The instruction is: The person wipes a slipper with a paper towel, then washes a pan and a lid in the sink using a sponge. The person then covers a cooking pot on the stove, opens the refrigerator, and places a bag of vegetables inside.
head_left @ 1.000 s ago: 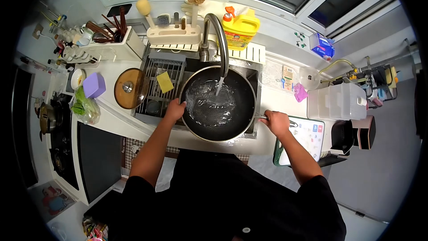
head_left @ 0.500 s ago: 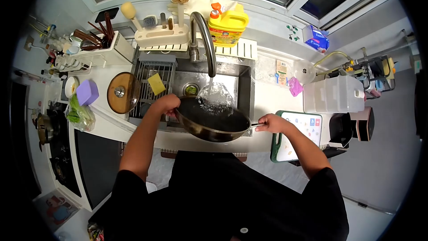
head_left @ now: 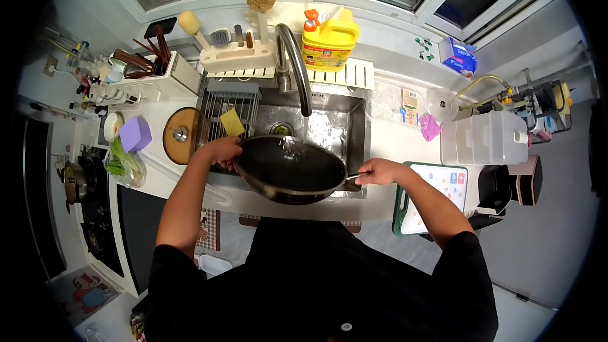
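Observation:
A dark frying pan point(head_left: 291, 168) with deep sides is held over the front edge of the sink point(head_left: 323, 120), its inside tipped toward me and wet. My left hand point(head_left: 221, 151) is closed on the pan's left rim. Around its handle at the right, my right hand point(head_left: 380, 171) is closed. The curved metal faucet point(head_left: 295, 66) stands behind the pan, and no clear stream shows beneath its spout. A yellow sponge point(head_left: 232, 123) lies on the drying rack point(head_left: 219, 109) beyond my left hand.
Left of the sink are a round lid point(head_left: 180, 135), a purple box point(head_left: 135, 133) and bagged greens point(head_left: 125, 163). A yellow jug point(head_left: 330, 39) and a brush holder point(head_left: 237, 56) stand behind. A cutting board point(head_left: 437, 187) and clear container point(head_left: 484, 138) are at right.
The stream from the faucet that splashed into the pan is gone. The pan has shifted slightly left and its inside now faces me more. Both hands keep their hold.

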The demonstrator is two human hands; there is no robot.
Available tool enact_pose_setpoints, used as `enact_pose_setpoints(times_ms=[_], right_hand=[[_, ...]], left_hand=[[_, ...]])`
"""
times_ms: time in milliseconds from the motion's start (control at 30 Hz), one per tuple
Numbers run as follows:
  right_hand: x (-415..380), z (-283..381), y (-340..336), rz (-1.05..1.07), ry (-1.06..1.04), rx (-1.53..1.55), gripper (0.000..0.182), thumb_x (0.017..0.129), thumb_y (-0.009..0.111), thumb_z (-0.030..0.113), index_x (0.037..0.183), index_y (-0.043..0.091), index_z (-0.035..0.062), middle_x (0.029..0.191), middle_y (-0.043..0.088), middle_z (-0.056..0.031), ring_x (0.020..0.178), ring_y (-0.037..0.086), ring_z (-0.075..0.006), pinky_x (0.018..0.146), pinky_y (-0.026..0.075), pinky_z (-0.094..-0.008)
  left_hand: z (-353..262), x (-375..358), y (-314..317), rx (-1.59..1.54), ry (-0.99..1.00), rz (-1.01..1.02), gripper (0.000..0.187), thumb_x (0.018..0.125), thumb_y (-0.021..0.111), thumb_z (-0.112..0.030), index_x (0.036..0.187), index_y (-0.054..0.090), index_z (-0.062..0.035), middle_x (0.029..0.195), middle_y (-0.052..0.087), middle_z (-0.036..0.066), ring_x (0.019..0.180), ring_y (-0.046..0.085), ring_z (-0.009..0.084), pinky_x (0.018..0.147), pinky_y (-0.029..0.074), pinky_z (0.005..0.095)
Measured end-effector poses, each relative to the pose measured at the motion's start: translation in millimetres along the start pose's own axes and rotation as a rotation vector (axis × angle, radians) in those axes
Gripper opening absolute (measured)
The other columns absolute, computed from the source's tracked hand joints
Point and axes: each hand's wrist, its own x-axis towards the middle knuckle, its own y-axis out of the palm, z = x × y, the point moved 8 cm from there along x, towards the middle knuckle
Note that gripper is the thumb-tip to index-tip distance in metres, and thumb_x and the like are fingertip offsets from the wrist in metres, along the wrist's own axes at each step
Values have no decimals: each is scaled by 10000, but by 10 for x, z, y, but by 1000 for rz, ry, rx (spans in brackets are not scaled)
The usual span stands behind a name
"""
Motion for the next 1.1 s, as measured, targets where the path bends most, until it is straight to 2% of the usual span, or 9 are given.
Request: enact_pose_setpoints(times_ms=[100,133,233,333,400,433,500,633,1100], right_hand=[[35,67,-82,-246,-45,-170,428,916,690,456,962,633,34,766,610,-113,754,611,-253,757,509,-392],[51,103,-91,-248,-47,-169,428,916,690,456,962,633,34,766,610,-113,754,611,-253,757,509,-392],[18,299,-201,-303,-69,-179,397,897,714,409,1003,639,33,823,650,-165,771,616,-334,786,515,-413],[143,212,-24,12,138,137,353,911,709,360,1042,635,41,814,650,-155,718,621,-320,713,519,-404],[338,420,-20,-178,-345,-56,306,941,689,325,1030,613,42,754,601,-83,620,594,-202,598,497,-353],[286,650,-45,-174,-351,-56,306,941,689,325,1030,613,42,754,601,-83,620,594,-202,598,497,-353],[262,827,139,108,-13,206,286,964,670,311,1001,592,38,739,555,-38,572,544,-118,525,455,-312],[477,971,692,496,44,745,182,966,645,228,1023,559,79,659,507,-3,492,466,-99,484,427,-307],[556,1850,621,191,-111,730,167,983,586,119,1117,514,49,651,490,-3,504,486,-96,475,438,-300]], left_hand=[[-137,-474,17,140,116,-378,496,849,558,-102,1332,482,-20,983,698,218,712,702,288,608,557,387],[-27,-450,17,90,161,-429,626,821,581,-100,1419,413,-24,1108,672,250,897,704,363,777,566,424],[147,-472,14,74,248,-576,577,819,579,-90,1380,460,-20,1167,662,255,1062,664,405,914,520,438],[127,-669,-73,107,222,-669,496,841,562,-82,1324,493,1,1079,675,292,935,688,427,826,535,461],[186,-808,-194,166,251,-728,462,844,554,-83,1294,514,12,1092,669,300,988,667,446,861,521,475],[149,-944,-264,231,284,-785,430,847,546,-84,1264,536,22,1104,663,309,1040,645,466,895,508,490],[240,-1166,-364,204,283,-790,441,845,541,-69,1275,545,28,1134,656,310,1115,608,480,958,479,496],[368,-1499,-459,235,345,-825,521,843,534,-48,1360,509,19,1183,636,327,1151,591,479,977,480,480],[554,-1141,-1362,121,652,-1091,423,969,560,-63,1388,514,-31,1267,633,244,1200,597,416,1014,463,426]])
